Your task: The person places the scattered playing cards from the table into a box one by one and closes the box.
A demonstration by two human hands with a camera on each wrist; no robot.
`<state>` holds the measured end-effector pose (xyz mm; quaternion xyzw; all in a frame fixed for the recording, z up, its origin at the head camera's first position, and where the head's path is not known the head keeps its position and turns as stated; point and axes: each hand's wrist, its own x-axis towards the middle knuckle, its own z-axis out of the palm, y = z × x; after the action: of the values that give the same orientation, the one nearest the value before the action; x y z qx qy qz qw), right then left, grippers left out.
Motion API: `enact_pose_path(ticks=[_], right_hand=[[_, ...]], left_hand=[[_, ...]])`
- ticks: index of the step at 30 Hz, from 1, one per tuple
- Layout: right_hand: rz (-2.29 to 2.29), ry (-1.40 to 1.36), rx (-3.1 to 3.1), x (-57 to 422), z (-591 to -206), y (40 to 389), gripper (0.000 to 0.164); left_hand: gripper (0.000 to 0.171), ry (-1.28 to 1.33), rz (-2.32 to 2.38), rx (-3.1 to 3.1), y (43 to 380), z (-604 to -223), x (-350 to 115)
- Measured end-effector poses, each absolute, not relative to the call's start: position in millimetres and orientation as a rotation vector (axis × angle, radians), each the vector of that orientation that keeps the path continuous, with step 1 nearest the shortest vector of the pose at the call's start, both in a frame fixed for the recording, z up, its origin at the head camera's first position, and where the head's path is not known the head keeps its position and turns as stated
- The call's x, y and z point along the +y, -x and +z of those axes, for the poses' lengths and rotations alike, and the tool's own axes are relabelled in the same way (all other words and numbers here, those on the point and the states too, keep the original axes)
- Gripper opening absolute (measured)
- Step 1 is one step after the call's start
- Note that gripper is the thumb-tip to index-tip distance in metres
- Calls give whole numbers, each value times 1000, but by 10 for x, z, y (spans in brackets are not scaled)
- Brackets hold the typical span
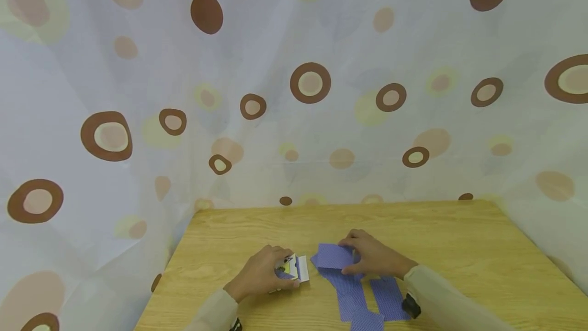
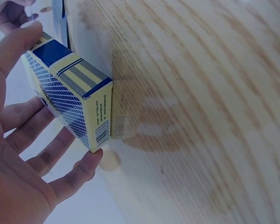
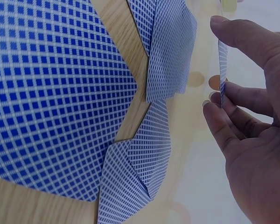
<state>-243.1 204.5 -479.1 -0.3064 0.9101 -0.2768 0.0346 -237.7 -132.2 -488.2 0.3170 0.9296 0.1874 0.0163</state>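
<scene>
My left hand (image 1: 259,273) grips a small playing card box (image 2: 60,93) by its edges, thumb on one side and fingers on the other. The box has a blue checked pattern and cream edges, and a white flap (image 1: 302,268) stands out at its end, on the side towards the cards. With thumb and fingertips my right hand (image 1: 374,255) pinches a blue-backed playing card (image 1: 334,256), seen almost edge-on in the right wrist view. Beneath and nearer to me, several cards (image 1: 351,292) lie overlapping with their blue checked backs up.
Everything lies on a wooden table (image 1: 459,239). One card (image 1: 389,298) sits on the right side of the spread, close to the right wrist. A pale curtain (image 1: 275,183) with brown and beige spots hangs behind the table and along its sides.
</scene>
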Motion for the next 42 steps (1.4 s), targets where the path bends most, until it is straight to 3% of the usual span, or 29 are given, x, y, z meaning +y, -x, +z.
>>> enact_pose_path(ticks=[42], right_hand=[[-918, 987, 2732, 1804, -4683, 2383, 64]], left_hand=[[79, -990, 624, 2874, 2393, -4916, -1334]])
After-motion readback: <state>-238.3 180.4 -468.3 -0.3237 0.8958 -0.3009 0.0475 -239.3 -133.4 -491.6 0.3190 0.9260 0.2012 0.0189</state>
